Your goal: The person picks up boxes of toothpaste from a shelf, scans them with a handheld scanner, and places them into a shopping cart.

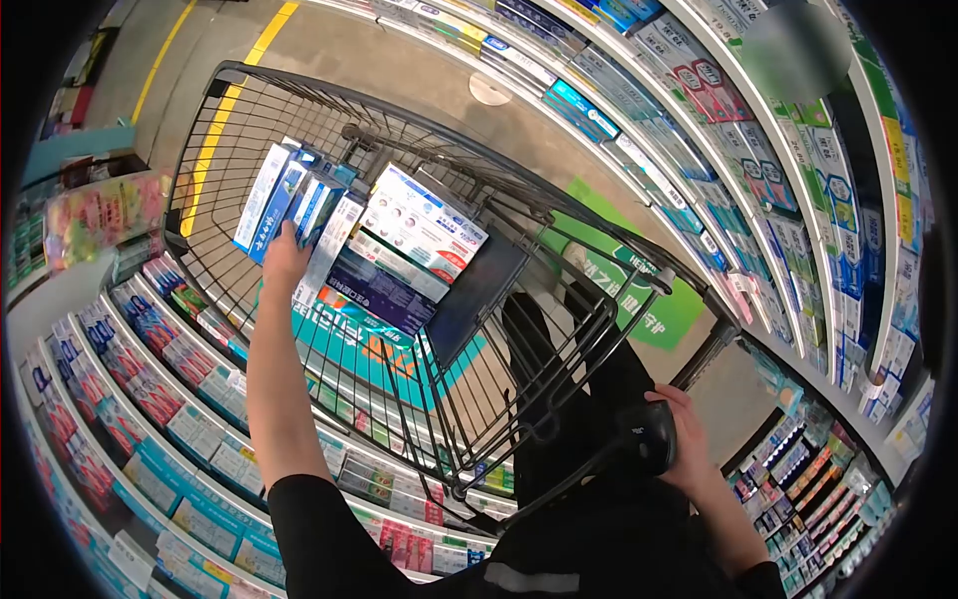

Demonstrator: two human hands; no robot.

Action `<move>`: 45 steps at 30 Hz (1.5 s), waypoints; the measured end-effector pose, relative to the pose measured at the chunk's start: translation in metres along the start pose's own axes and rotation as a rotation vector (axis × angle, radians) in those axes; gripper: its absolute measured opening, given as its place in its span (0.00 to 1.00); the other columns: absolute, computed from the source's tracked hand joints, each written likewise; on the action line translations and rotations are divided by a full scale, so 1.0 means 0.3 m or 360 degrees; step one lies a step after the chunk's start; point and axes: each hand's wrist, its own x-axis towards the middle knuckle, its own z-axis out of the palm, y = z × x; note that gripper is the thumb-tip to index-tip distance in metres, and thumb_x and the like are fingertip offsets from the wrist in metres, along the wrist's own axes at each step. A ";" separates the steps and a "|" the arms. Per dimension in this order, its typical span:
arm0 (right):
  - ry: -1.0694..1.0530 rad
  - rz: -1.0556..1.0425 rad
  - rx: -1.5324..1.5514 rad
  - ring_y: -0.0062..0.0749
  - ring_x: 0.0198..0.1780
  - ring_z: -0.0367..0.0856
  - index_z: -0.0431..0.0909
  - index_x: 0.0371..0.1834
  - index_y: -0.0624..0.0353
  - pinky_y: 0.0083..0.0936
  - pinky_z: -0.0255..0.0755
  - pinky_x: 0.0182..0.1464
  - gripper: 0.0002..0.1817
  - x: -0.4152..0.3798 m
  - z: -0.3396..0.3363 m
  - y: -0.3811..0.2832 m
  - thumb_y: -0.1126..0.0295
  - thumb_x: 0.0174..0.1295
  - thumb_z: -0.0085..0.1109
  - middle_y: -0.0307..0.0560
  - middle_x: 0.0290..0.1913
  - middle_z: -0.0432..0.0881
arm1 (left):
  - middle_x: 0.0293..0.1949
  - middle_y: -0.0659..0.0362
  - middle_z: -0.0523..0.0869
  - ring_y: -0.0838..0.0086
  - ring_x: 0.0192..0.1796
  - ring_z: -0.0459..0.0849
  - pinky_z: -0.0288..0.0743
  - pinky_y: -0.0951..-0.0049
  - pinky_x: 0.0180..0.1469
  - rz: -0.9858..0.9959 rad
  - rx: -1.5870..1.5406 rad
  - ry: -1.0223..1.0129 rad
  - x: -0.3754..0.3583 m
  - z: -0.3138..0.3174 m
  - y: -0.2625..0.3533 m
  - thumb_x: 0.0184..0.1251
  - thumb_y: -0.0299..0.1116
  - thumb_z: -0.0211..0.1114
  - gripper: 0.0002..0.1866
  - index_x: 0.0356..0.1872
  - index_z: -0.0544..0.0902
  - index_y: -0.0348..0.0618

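Observation:
My left hand (285,258) reaches into a wire shopping cart (205,150), with its fingers closed around the near edge of a blue-and-white box (282,205). Other slim blue and white cartons stand close beside it; the fingertips are partly hidden among them. To their right is a stack of cartons, a white one with round pictures (411,215) and a dark purple one (384,290). My right hand (685,439) is wrapped around the black rounded end of the cart handle (649,437), near my body.
Shelves of packaged toothbrushes (140,349) curve along the left and below the cart. On the right, tall shelves (689,110) hold many boxed goods. A green floor sticker (634,285) lies beside the cart, and yellow lines (264,35) mark the floor beyond.

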 end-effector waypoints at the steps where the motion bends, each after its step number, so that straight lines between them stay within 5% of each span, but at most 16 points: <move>1: -0.0003 -0.0022 -0.0032 0.56 0.57 0.79 0.75 0.45 0.67 0.43 0.77 0.54 0.25 0.004 -0.002 0.002 0.73 0.40 0.70 0.55 0.52 0.81 | 0.46 0.38 0.84 0.42 0.50 0.83 0.77 0.48 0.52 -0.0036 0.0040 -0.0061 -0.002 0.006 0.003 0.59 0.35 0.70 0.25 0.55 0.68 0.43; 10: -0.0004 -0.0032 -0.0107 0.56 0.58 0.78 0.75 0.43 0.69 0.44 0.76 0.55 0.23 0.011 0.014 0.000 0.75 0.40 0.68 0.56 0.52 0.81 | 0.49 0.35 0.83 0.39 0.53 0.81 0.76 0.50 0.55 -0.0031 -0.0074 -0.0131 -0.005 0.019 0.013 0.58 0.32 0.67 0.27 0.58 0.68 0.39; 15: 0.0006 -0.0012 -0.0129 0.56 0.58 0.78 0.74 0.44 0.69 0.44 0.76 0.55 0.24 0.011 0.023 -0.002 0.74 0.41 0.69 0.56 0.52 0.80 | 0.62 0.35 0.75 0.44 0.65 0.74 0.67 0.57 0.67 -0.0071 -0.0175 -0.0215 -0.025 -0.008 0.018 0.57 0.47 0.69 0.44 0.70 0.60 0.34; 19: 0.0035 -0.0022 -0.0137 0.56 0.58 0.77 0.74 0.45 0.68 0.44 0.76 0.55 0.24 0.012 0.021 -0.012 0.74 0.42 0.69 0.56 0.52 0.81 | 0.61 0.36 0.75 0.45 0.63 0.75 0.69 0.57 0.65 0.0081 0.0061 -0.0212 -0.088 -0.043 0.044 0.55 0.51 0.72 0.48 0.71 0.59 0.35; 32: 0.0081 -0.0041 -0.0132 0.55 0.57 0.78 0.74 0.47 0.63 0.43 0.75 0.55 0.27 -0.003 0.036 -0.007 0.73 0.40 0.69 0.53 0.50 0.81 | 0.65 0.35 0.72 0.46 0.67 0.71 0.66 0.56 0.68 -0.0003 -0.0091 0.0027 -0.076 0.033 -0.007 0.62 0.56 0.62 0.45 0.71 0.60 0.34; 35: 0.0064 -0.0045 -0.0143 0.55 0.57 0.78 0.74 0.47 0.63 0.43 0.75 0.55 0.26 -0.002 0.033 -0.004 0.72 0.40 0.70 0.53 0.50 0.82 | 0.65 0.36 0.72 0.45 0.67 0.71 0.66 0.57 0.69 -0.0023 -0.0142 -0.0058 -0.076 0.029 -0.017 0.63 0.53 0.62 0.43 0.72 0.60 0.34; 45: -0.0006 0.0015 -0.0202 0.54 0.58 0.78 0.78 0.47 0.65 0.42 0.75 0.57 0.26 0.007 0.018 -0.019 0.71 0.40 0.71 0.52 0.50 0.82 | 0.60 0.38 0.75 0.45 0.65 0.72 0.66 0.55 0.67 0.0014 -0.0324 0.0414 -0.115 -0.020 -0.016 0.64 0.37 0.63 0.32 0.67 0.66 0.36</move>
